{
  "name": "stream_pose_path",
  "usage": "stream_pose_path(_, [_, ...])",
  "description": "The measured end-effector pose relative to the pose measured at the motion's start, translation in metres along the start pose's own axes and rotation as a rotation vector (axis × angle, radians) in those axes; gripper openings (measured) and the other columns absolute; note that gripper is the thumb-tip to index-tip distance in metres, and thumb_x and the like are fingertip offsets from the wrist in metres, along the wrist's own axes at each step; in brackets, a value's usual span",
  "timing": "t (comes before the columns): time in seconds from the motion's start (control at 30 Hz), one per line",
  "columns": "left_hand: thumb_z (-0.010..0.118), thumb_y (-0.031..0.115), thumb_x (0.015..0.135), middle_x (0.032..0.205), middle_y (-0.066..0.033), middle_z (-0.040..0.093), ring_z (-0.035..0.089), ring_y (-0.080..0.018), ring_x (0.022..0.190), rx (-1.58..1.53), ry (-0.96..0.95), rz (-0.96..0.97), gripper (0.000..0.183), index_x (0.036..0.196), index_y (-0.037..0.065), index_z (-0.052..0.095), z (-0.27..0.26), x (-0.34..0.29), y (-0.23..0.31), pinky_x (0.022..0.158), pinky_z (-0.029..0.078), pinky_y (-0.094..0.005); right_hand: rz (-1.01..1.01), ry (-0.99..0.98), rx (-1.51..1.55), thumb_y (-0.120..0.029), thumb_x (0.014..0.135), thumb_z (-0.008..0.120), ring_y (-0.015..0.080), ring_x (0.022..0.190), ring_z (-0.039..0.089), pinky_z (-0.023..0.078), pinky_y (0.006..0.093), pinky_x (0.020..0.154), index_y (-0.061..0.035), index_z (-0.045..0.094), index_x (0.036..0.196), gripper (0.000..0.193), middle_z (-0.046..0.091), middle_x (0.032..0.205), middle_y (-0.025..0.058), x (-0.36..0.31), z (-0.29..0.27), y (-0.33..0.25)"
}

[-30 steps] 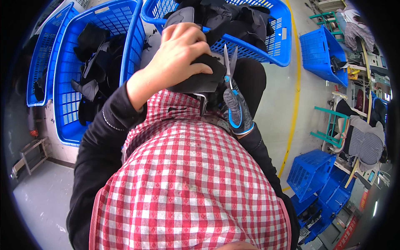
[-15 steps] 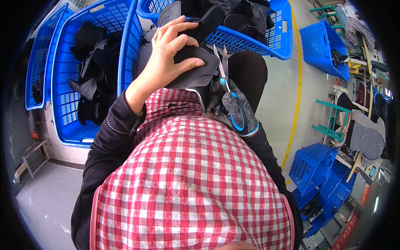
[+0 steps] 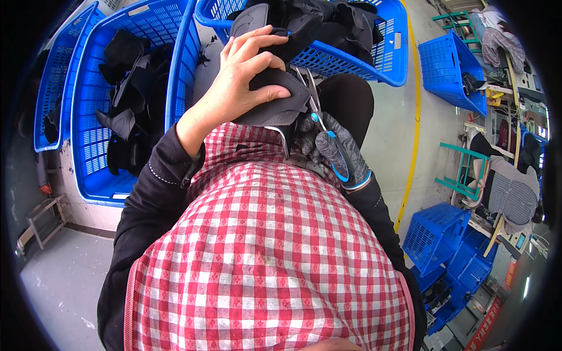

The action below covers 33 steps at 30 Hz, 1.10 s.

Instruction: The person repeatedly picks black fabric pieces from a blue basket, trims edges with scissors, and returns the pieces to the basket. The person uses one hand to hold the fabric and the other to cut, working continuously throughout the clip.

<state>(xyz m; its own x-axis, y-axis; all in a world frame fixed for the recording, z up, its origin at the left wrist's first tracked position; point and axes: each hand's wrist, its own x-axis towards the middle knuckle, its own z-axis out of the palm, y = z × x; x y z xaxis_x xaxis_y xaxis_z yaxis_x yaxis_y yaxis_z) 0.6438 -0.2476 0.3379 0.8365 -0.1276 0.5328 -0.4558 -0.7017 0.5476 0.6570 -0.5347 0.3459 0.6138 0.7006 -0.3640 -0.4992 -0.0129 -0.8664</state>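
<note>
While grey concrete floor w/ yellow line runs at 3 o'clock, left hand clamps black fabric piece; gloved right hand grips scissors. Vs. earlier: fabric shifted toward 1 o'clock, nearer blue basket.

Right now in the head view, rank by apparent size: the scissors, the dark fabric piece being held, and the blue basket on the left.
1. Blue basket, clearly largest.
2. Dark fabric piece.
3. Scissors, smallest, though partly hidden by the gloved right hand.
</note>
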Motion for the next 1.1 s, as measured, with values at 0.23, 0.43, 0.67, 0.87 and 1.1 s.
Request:
stream_pose_path(0.23, [0.088, 0.042, 0.077, 0.151, -0.0099, 0.054, 0.033, -0.0369, 0.152, -0.009, -0.032, 0.001, 0.048, 0.111, 0.013, 0.069, 0.003, 0.002, 0.0, 0.121, 0.022, -0.0634, 0.022, -0.139, -0.186, -0.015, 0.102, 0.068, 0.0098, 0.088, 0.062, 0.052, 0.0241, 0.078, -0.0021, 0.06, 0.128, 0.03, 0.065, 0.106, 0.003, -0.002, -0.023, -0.02])
stream_pose_path(0.43, [0.091, 0.05, 0.07, 0.167, -0.0177, 0.026, 0.025, -0.0405, 0.155, -0.087, 0.087, -0.053, 0.098, 0.152, 0.017, 0.048, 0.011, 0.0, -0.002, 0.123, 0.027, -0.0564, 0.13, -0.191, -0.224, -0.009, 0.104, 0.063, 0.0102, 0.089, 0.065, 0.054, 0.0216, 0.076, -0.0004, 0.059, 0.132, 0.03, 0.067, 0.115, 0.0068, -0.003, -0.035, -0.038])
stream_pose_path(0.67, [0.094, 0.058, 0.061, 0.169, -0.0225, 0.016, 0.019, -0.0492, 0.154, -0.056, 0.063, -0.284, 0.126, 0.163, 0.022, 0.03, 0.02, -0.005, 0.0, 0.122, 0.027, -0.0607, 0.146, -0.12, -0.326, -0.05, 0.093, 0.076, 0.0032, 0.073, 0.053, 0.037, 0.0179, 0.06, -0.0082, 0.061, 0.119, 0.052, 0.063, 0.086, -0.0025, 0.002, -0.035, -0.047])
stream_pose_path(0.87, [0.093, 0.06, 0.061, 0.169, -0.0226, 0.015, 0.02, -0.0495, 0.153, -0.038, 0.076, -0.266, 0.125, 0.163, 0.024, 0.031, 0.023, -0.006, 0.001, 0.121, 0.028, -0.0624, 0.019, -0.141, -0.65, -0.047, 0.092, 0.078, 0.007, 0.083, 0.056, 0.044, 0.0202, 0.068, -0.0078, 0.062, 0.118, 0.051, 0.061, 0.093, -0.0013, 0.011, -0.032, -0.053])
stream_pose_path(1.1, [0.093, 0.061, 0.061, 0.168, -0.0222, 0.017, 0.021, -0.0505, 0.152, -0.031, 0.095, -0.267, 0.123, 0.162, 0.025, 0.032, 0.024, -0.007, 0.001, 0.12, 0.029, -0.0634, 0.084, -0.119, -0.719, -0.043, 0.093, 0.079, 0.006, 0.081, 0.056, 0.047, 0.0213, 0.071, -0.0056, 0.062, 0.127, 0.053, 0.061, 0.09, -0.0016, 0.011, -0.036, -0.061])
